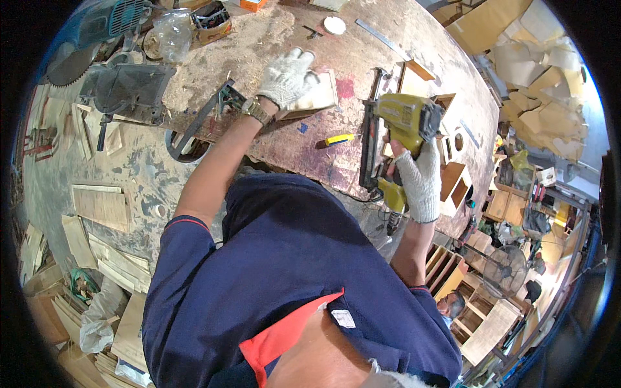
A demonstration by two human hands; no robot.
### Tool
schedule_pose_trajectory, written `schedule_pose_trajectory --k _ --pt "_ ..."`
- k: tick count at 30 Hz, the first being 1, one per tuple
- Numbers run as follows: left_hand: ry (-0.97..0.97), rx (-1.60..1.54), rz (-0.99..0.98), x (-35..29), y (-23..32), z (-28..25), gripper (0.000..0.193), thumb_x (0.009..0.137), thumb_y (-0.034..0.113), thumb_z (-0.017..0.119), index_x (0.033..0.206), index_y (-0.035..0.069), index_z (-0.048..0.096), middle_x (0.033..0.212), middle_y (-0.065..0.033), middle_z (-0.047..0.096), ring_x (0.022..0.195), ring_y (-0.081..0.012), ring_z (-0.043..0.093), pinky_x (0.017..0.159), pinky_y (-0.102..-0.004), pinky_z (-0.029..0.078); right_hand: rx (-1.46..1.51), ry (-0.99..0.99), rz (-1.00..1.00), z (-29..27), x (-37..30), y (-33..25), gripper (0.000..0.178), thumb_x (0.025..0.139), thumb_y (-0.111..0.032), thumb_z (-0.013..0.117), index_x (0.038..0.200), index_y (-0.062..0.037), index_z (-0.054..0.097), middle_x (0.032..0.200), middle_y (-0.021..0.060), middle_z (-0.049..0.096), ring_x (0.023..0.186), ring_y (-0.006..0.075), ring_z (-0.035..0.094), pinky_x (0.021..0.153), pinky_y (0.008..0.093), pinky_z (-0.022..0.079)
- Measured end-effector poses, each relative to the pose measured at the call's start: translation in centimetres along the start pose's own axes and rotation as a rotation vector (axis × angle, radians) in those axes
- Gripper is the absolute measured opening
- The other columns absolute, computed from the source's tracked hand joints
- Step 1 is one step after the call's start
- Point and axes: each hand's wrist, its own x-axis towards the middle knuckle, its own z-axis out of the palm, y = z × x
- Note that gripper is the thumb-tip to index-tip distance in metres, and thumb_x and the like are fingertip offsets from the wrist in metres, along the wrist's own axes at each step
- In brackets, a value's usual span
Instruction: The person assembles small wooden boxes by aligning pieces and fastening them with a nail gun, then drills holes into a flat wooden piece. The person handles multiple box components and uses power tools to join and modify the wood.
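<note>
Brace the small pale wooden box (318, 99) firmly against the surface (220, 58), using the left hand (288, 79) laid over its left end; with fingers extended, impossible to distinguish pinching from light resting. Grip the pneumatic nailer (398, 111) by its handle, fingers wrapped around as seen in the right hand (424, 178), apart from the box and off to its right. Ideally, set the nose square to the wood before squeezing the trigger, with left fingers well clear. Mind the yellow pen-like tool (339, 139) lying between box and nailer.
</note>
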Motion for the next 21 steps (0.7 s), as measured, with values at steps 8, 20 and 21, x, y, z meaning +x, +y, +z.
schedule_pose_trajectory --k 8,20,21 --pt "-0.147 -0.077 -0.141 -0.7 -0.8 1.4 0.024 0.089 0.026 0.065 0.107 0.011 0.067 0.102 -0.016 0.069 0.099 -0.0366 0.068 0.084 -0.0493 0.055 -0.319 -0.26 -0.001 3.0 4.5 -1.8 0.049 0.089 -0.014 0.067 0.132 -0.001 0.048 0.083 0.0109 0.067 0.058 0.0147 0.063 0.053 0.0322 0.052" --pt "-0.116 -0.105 -0.123 -0.5 -0.7 1.2 0.026 0.092 0.031 0.061 0.101 0.008 0.069 0.097 -0.0182 0.071 0.095 -0.0374 0.069 0.084 -0.049 0.054 -0.453 -0.249 -0.027 4.3 5.0 -3.7 0.044 0.097 -0.017 0.067 0.134 -0.0016 0.05 0.08 0.0039 0.062 0.054 0.0092 0.057 0.049 0.0273 0.048" --pt "-0.119 -0.096 -0.124 -0.5 -0.6 1.1 0.026 0.092 0.031 0.061 0.1 0.008 0.069 0.097 -0.0182 0.071 0.095 -0.0373 0.069 0.084 -0.0489 0.054 -0.423 -0.258 -0.003 4.2 4.8 -3.9 0.044 0.097 -0.017 0.067 0.134 -0.0013 0.05 0.079 0.0038 0.062 0.054 0.0093 0.057 0.049 0.0276 0.048"
